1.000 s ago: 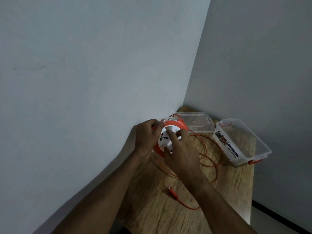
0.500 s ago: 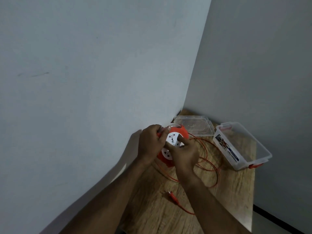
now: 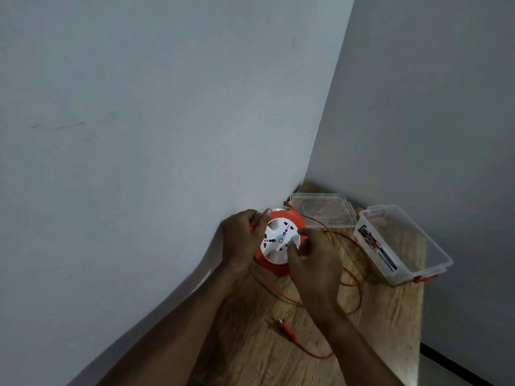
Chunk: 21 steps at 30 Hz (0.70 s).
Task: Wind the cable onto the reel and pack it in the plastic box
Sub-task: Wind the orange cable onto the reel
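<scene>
A pale wall [image 3: 139,135] fills the left; against it the left hand [image 3: 241,240] curls round the rim of the orange reel [image 3: 280,245], thumb at the top edge, holding it tilted above the wooden table [image 3: 390,330]; the reel's white socket face [image 3: 276,243] turns toward the camera; the right hand [image 3: 313,263] comes in from below, its fingers bent and pinching at the right side of that white face; loose orange cable [image 3: 352,277] loops on the table behind and beside the right hand, its plug end [image 3: 284,324] lying nearer the camera; further right a clear lid [image 3: 323,210] lies flat by the corner; just beside it stands the open plastic box [image 3: 401,243] with red latches, apart from the reel.
</scene>
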Motion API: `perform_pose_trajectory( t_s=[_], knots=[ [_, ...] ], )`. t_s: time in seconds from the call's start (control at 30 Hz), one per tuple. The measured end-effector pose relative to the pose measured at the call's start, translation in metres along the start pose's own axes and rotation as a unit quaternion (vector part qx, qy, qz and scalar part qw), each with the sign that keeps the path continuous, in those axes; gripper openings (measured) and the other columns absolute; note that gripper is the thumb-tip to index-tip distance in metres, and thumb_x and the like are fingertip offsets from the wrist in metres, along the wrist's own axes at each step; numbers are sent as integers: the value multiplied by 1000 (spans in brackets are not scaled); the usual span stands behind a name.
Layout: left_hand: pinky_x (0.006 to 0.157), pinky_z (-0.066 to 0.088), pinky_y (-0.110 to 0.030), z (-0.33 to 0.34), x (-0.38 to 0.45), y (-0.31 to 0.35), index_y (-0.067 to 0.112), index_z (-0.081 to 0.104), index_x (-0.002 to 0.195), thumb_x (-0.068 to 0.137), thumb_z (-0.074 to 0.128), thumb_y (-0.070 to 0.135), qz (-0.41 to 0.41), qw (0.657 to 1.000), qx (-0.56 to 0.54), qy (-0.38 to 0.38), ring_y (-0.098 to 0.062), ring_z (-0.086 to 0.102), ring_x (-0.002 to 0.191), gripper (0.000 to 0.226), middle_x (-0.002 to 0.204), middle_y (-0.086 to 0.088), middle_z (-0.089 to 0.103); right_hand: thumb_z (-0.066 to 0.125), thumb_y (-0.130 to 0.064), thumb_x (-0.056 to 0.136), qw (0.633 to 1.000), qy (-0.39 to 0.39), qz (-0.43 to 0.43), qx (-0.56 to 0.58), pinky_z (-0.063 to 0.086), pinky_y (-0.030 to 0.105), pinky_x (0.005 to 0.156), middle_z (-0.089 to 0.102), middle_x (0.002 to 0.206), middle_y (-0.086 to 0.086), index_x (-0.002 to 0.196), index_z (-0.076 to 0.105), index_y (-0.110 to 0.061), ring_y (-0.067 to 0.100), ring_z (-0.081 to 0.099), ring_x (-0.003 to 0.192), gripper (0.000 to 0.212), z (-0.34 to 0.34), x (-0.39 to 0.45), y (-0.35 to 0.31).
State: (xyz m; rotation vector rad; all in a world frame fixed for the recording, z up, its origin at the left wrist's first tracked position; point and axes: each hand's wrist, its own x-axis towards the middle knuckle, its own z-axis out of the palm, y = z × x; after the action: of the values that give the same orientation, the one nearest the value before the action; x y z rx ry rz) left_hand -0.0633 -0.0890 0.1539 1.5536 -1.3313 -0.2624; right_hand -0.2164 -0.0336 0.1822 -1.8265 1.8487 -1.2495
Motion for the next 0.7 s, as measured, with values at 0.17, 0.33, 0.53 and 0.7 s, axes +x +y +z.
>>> perform_pose_trajectory(
  t_s=[0.17,0.33,0.53,0.7],
  knots=[
    [64,60,-25,6,0,7,21,74,80,92,57,63,-35,997,-47,-49,-7,69,66,46,73,9,73,76,-43,81,964,-79,-163,-192,46,19,56,60,131,10,139,57,-20,22,68,90,66,12,2,10],
    [68,60,-23,4,2,10,22,73,84,93,60,57,-11,996,-34,-81,-7,68,68,39,77,9,73,83,-48,71,939,-128,-219,-232,55,26,55,47,139,15,139,52,-21,29,68,93,80,12,14,19],
    [64,56,-21,4,3,12,22,70,79,94,61,54,16,996,-31,-77,-7,67,66,36,73,9,70,89,-42,68,954,-121,-197,-188,59,37,71,57,132,9,130,65,-21,31,69,99,70,13,23,21],
    [59,46,-14,3,5,10,24,66,75,93,60,57,34,998,-16,-57,-6,65,63,38,68,11,67,89,-41,69,995,-90,-36,-9,60,32,86,69,124,-1,126,70,-23,15,68,104,63,23,16,14]
  ],
)
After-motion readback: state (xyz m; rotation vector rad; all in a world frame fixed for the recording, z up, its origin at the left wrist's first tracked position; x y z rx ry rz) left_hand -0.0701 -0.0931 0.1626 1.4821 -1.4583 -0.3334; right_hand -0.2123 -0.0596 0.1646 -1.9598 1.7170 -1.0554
